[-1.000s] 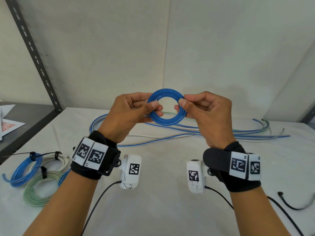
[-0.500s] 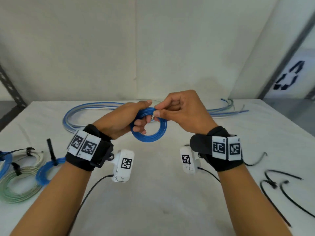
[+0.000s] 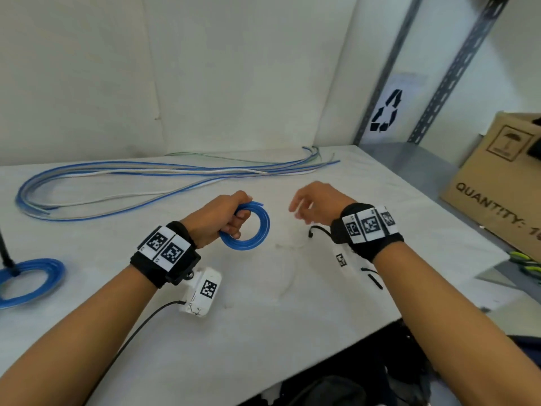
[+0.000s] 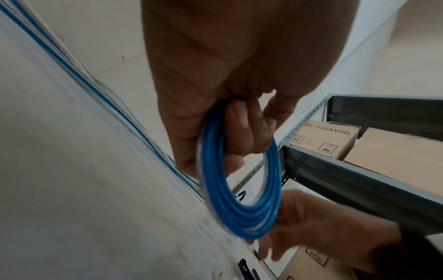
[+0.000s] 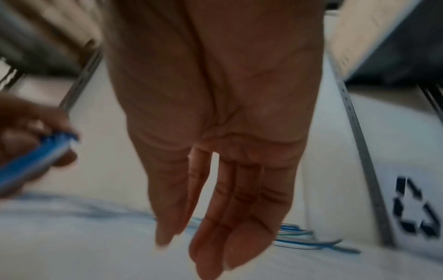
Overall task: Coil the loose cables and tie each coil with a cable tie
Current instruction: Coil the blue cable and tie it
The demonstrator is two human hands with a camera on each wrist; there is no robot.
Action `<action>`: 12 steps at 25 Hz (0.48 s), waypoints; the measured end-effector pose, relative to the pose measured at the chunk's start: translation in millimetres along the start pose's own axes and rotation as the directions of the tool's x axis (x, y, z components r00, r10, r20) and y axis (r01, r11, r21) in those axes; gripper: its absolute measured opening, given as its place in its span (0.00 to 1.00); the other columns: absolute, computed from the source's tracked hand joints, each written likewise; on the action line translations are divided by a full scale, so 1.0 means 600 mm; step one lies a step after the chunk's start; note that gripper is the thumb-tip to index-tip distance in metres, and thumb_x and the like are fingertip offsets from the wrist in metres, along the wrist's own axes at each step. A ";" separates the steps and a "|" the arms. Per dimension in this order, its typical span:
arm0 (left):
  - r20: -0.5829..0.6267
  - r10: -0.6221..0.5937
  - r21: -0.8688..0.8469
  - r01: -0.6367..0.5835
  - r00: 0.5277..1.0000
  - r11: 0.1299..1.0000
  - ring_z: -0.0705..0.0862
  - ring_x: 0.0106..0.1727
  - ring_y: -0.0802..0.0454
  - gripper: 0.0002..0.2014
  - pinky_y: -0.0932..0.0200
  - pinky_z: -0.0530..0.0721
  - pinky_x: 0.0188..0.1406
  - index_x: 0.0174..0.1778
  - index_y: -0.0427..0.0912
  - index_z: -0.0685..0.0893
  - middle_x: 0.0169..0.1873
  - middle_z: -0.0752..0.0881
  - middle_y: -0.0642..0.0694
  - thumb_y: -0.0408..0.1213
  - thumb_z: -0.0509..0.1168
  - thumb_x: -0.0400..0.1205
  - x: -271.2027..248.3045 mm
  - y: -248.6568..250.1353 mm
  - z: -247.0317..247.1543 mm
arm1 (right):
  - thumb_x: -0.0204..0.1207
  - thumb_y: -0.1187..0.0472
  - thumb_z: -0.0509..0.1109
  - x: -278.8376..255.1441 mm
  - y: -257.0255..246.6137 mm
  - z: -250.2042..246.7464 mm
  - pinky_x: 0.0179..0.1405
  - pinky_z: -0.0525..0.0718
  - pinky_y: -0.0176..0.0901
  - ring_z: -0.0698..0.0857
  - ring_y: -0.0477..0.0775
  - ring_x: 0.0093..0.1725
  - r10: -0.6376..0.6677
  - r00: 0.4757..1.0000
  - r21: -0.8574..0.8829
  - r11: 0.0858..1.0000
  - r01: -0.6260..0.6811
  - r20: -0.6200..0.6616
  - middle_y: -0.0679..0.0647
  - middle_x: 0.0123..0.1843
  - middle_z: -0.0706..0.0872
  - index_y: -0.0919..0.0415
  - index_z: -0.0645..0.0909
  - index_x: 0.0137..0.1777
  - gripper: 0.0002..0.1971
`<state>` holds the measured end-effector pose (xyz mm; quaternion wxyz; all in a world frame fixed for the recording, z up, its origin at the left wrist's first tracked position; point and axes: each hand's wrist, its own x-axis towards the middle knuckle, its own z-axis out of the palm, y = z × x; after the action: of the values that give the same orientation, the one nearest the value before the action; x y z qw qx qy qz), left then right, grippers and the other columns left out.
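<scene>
My left hand (image 3: pixel 218 219) curls around the blue coil (image 3: pixel 248 228), held above the bench (image 3: pixel 263 332) middle, my right hand (image 3: pixel 314 205) slack-fingered and empty just beside it, loose cables (image 3: pixel 123 177) along the far edge, 1 tied coil (image 3: pixel 27 278) at the left edge.

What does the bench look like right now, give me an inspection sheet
Surface: white table, bare in front.
Job's things: blue coil untied, in the left hand; tied coil at left edge; black tie under the right wrist.
Clutter: nothing seen.
Grippers: left hand grips the coil; right hand open, empty, blurred.
Cables: loose cables along the back of the table.
Surroundings: shelf rack, cardboard box, recycling sign.
</scene>
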<state>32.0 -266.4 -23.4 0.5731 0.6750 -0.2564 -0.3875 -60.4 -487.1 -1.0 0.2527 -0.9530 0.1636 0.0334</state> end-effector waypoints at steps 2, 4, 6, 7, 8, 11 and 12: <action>0.001 0.001 0.004 -0.001 1.000 1.000 0.55 0.22 0.54 0.22 0.56 0.69 0.32 0.28 0.44 0.66 0.23 0.58 0.51 0.44 0.52 0.90 -0.002 -0.003 0.007 | 0.73 0.67 0.80 0.005 0.046 0.002 0.53 0.82 0.44 0.85 0.57 0.53 0.160 0.986 -0.329 0.935 -0.134 0.055 0.55 0.54 0.84 0.52 0.85 0.52 0.12; 0.001 0.013 -0.019 -0.013 1.000 1.000 0.54 0.23 0.53 0.21 0.57 0.70 0.30 0.29 0.44 0.66 0.24 0.58 0.50 0.44 0.52 0.90 -0.002 -0.005 0.011 | 0.71 0.64 0.83 0.011 0.072 0.015 0.56 0.85 0.48 0.86 0.60 0.56 0.216 0.975 -0.402 0.899 -0.175 0.058 0.57 0.58 0.83 0.52 0.83 0.51 0.14; -0.005 0.025 -0.074 -0.026 1.000 0.997 0.54 0.23 0.53 0.21 0.57 0.70 0.29 0.29 0.45 0.65 0.25 0.57 0.49 0.44 0.52 0.90 -0.001 -0.011 0.010 | 0.70 0.62 0.83 0.020 0.079 0.024 0.56 0.87 0.49 0.87 0.61 0.55 0.201 0.980 -0.398 0.899 -0.184 0.003 0.57 0.56 0.86 0.53 0.85 0.46 0.10; -0.016 0.028 -0.103 -0.029 0.999 0.994 0.54 0.23 0.53 0.21 0.57 0.71 0.29 0.29 0.45 0.65 0.25 0.57 0.49 0.44 0.53 0.90 -0.001 -0.013 0.006 | 0.70 0.63 0.82 0.025 0.079 0.025 0.55 0.88 0.49 0.88 0.61 0.54 0.194 0.981 -0.398 0.899 -0.183 -0.013 0.56 0.54 0.88 0.54 0.87 0.44 0.07; -0.025 0.028 -0.135 -0.031 0.999 0.990 0.54 0.23 0.53 0.21 0.57 0.70 0.29 0.29 0.45 0.65 0.24 0.57 0.50 0.44 0.52 0.90 -0.001 -0.018 0.003 | 0.71 0.64 0.81 0.029 0.079 0.028 0.53 0.89 0.50 0.89 0.60 0.53 0.192 0.981 -0.405 0.896 -0.182 -0.015 0.56 0.53 0.90 0.54 0.88 0.42 0.05; -0.048 0.032 -0.207 -0.041 0.998 0.977 0.55 0.21 0.54 0.21 0.56 0.69 0.29 0.29 0.44 0.65 0.22 0.58 0.52 0.44 0.52 0.90 0.004 -0.026 -0.004 | 0.74 0.63 0.77 0.031 0.069 0.019 0.52 0.88 0.49 0.89 0.61 0.53 0.215 0.976 -0.471 0.859 -0.201 -0.025 0.56 0.53 0.90 0.55 0.89 0.46 0.03; -0.055 0.038 -0.225 -0.049 0.998 0.973 0.55 0.21 0.54 0.21 0.56 0.69 0.30 0.29 0.44 0.65 0.21 0.59 0.52 0.43 0.52 0.90 0.006 -0.029 -0.006 | 0.76 0.62 0.75 0.033 0.063 0.013 0.53 0.87 0.50 0.88 0.62 0.54 0.218 0.974 -0.497 0.839 -0.220 -0.063 0.58 0.56 0.89 0.57 0.88 0.51 0.05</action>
<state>35.4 -263.7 -41.2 0.6606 0.6092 -0.2110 -0.3845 -54.3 -520.0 -28.7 -0.0090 -0.9608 0.2576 0.1017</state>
